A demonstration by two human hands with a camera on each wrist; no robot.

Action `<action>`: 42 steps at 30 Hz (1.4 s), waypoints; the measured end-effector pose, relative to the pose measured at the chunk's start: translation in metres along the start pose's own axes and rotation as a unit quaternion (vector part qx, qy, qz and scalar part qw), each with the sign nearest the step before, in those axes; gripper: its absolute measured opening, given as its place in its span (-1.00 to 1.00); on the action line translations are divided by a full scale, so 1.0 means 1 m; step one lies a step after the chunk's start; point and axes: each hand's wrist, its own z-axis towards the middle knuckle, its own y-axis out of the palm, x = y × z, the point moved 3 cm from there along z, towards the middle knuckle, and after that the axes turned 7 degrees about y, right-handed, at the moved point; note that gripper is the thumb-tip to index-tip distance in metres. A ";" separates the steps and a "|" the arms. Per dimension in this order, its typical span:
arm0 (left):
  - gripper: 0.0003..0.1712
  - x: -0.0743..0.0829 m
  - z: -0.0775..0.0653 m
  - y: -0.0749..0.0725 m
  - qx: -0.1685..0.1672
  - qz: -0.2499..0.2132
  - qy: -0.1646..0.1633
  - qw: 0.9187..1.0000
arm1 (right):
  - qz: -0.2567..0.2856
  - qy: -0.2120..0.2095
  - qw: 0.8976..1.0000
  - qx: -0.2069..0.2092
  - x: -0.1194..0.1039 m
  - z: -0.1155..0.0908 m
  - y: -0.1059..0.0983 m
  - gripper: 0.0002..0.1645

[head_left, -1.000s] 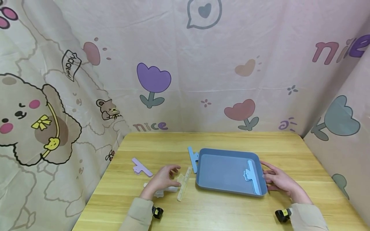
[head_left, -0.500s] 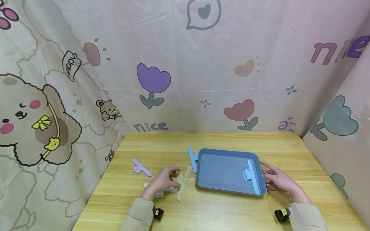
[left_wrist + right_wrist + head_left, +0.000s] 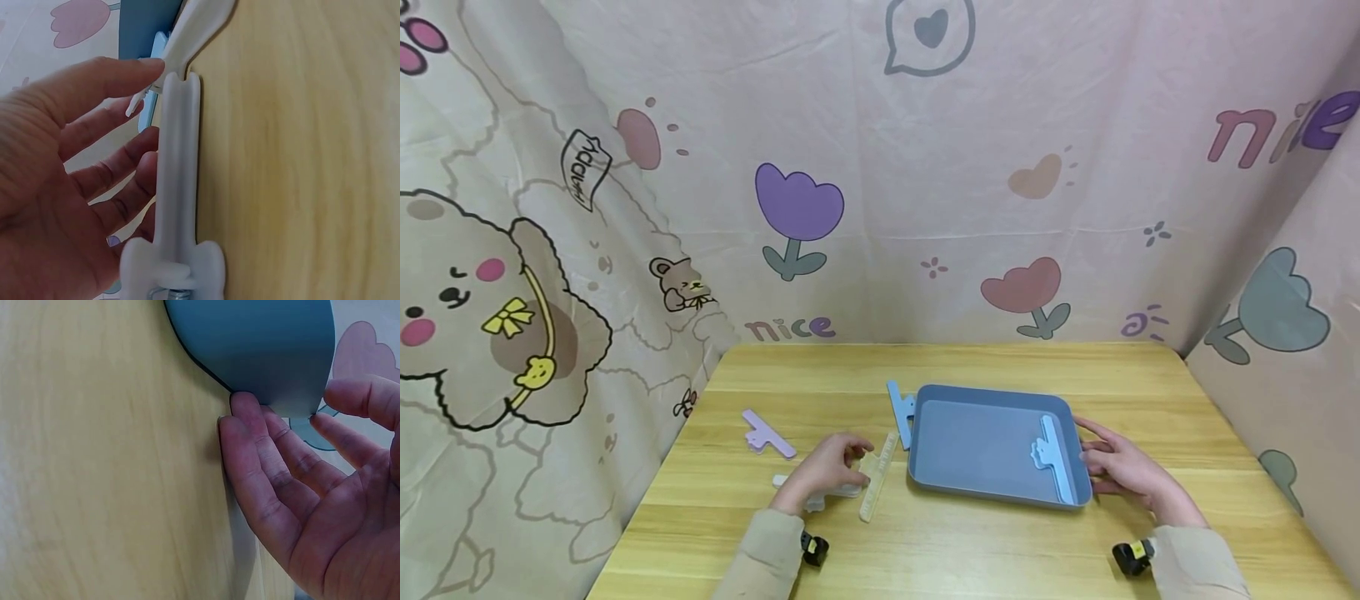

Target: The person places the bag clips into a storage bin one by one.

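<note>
My left hand (image 3: 827,465) pinches the small tab of a pale yellow bag clip (image 3: 877,483) between thumb and fingers. That clip's long bar slants along the table, just left of a blue-grey tray (image 3: 970,450). Partly hidden beneath the same hand is a white clip (image 3: 842,492); in the left wrist view the white clip (image 3: 178,162) shows its grooved bar and metal spring up close. My right hand (image 3: 1123,473) has its fingertips against the tray's right wall, and the fingers (image 3: 250,462) are loosely extended. A light blue clip (image 3: 1052,460) lies inside the tray.
Another blue clip (image 3: 900,415) lies against the tray's left wall. Farther left on the wooden table (image 3: 970,550) is a purple clip (image 3: 769,435). A printed curtain (image 3: 887,200) hangs behind the table and at both sides.
My left hand shifts very slightly right, its fingers drawing in at the pale yellow clip. The right hand and the tray stay nearly still.
</note>
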 end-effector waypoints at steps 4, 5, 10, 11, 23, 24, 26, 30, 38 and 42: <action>-0.51 -0.001 0.001 -0.001 0.006 -0.003 0.004 1.000 | 0.006 0.007 1.000 0.012 -0.004 -0.001 0.003 -0.19; -0.52 -0.002 0.001 -0.001 0.008 -0.002 0.005 1.000 | 0.007 0.006 1.000 0.011 -0.004 -0.002 0.003 -0.19; -0.51 -0.005 0.002 -0.003 0.025 0.001 0.002 1.000 | 0.009 0.005 1.000 0.011 -0.004 -0.002 0.003 -0.19; -0.51 -0.006 0.002 -0.004 0.029 -0.001 0.000 1.000 | 0.008 0.004 1.000 0.011 -0.004 -0.002 0.003 -0.19; -0.56 -0.011 0.003 -0.006 0.051 -0.014 -0.004 0.999 | 0.004 0.006 1.000 0.017 -0.004 -0.003 0.003 -0.20; -0.56 -0.011 0.003 -0.006 0.053 -0.013 -0.006 0.998 | 0.002 0.006 1.000 0.019 -0.004 -0.003 0.003 -0.20; -0.56 -0.012 0.003 -0.006 0.057 -0.012 -0.009 0.998 | -0.001 0.005 1.000 0.020 -0.004 -0.003 0.002 -0.20; -0.56 -0.011 0.002 -0.007 0.065 -0.013 -0.017 0.998 | -0.002 0.004 1.000 0.020 -0.003 -0.002 0.002 -0.20; -0.54 -0.007 0.001 -0.011 0.076 -0.030 -0.030 0.996 | 0.006 0.000 1.000 0.015 -0.004 -0.002 0.003 -0.21; -0.52 -0.005 0.000 -0.013 0.085 -0.043 -0.042 0.995 | 0.011 -0.006 1.000 0.011 -0.005 -0.003 0.004 -0.21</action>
